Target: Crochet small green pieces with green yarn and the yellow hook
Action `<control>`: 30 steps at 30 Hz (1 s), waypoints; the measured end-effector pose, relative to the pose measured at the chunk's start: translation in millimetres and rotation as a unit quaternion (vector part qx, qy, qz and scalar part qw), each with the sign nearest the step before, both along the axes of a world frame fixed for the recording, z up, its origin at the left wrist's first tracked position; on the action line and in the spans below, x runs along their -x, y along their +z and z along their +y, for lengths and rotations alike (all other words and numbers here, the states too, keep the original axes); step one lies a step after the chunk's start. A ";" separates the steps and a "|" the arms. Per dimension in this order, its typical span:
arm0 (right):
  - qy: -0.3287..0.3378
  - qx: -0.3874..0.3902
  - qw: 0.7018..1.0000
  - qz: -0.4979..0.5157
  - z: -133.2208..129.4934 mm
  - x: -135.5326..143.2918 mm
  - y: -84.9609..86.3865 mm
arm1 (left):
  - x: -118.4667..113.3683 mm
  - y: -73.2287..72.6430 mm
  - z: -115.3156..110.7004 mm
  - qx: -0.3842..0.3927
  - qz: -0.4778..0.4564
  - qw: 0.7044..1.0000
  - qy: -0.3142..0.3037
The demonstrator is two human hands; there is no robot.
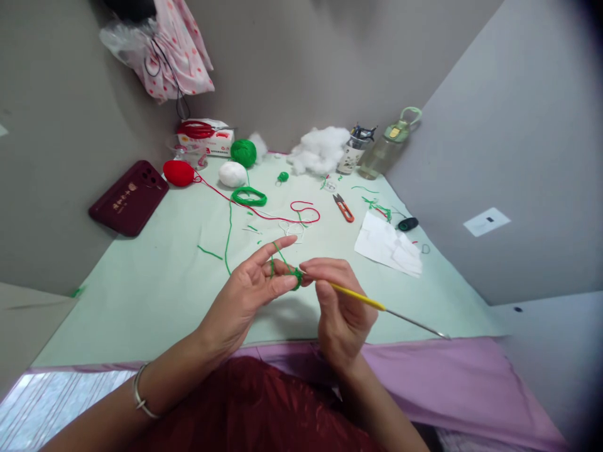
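Between the thumb and fingers of my left hand (252, 279) is a small piece of green crochet work (297, 278). Green yarn (281, 254) loops over the raised left index finger and runs down to the piece. My right hand (346, 301) grips a crochet hook (358, 296) by its yellow handle. The hook's tip meets the green piece, partly hidden by fingers, while its bare metal end points to the lower right. From the left hand the yarn strand (228, 242) trails back over the table toward a green yarn coil (249, 196).
Behind my hands lie a red yarn ball (179, 173), a white ball (232, 174), a green ball (244, 152), white stuffing (320, 150) and orange snips (343, 208). White paper (387, 243) and a bottle (387, 147) are on the right. A dark red phone (129, 198) leans at left.
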State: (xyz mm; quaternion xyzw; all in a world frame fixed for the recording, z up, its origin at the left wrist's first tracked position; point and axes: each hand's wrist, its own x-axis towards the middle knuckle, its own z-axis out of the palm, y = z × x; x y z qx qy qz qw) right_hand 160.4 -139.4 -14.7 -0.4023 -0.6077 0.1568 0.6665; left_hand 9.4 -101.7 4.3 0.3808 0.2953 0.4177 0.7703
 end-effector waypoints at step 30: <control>-0.020 -0.013 1.000 -0.010 2.7 -9.8 0.6 | 4.8 1.9 5.1 0.063 -0.017 0.997 -0.033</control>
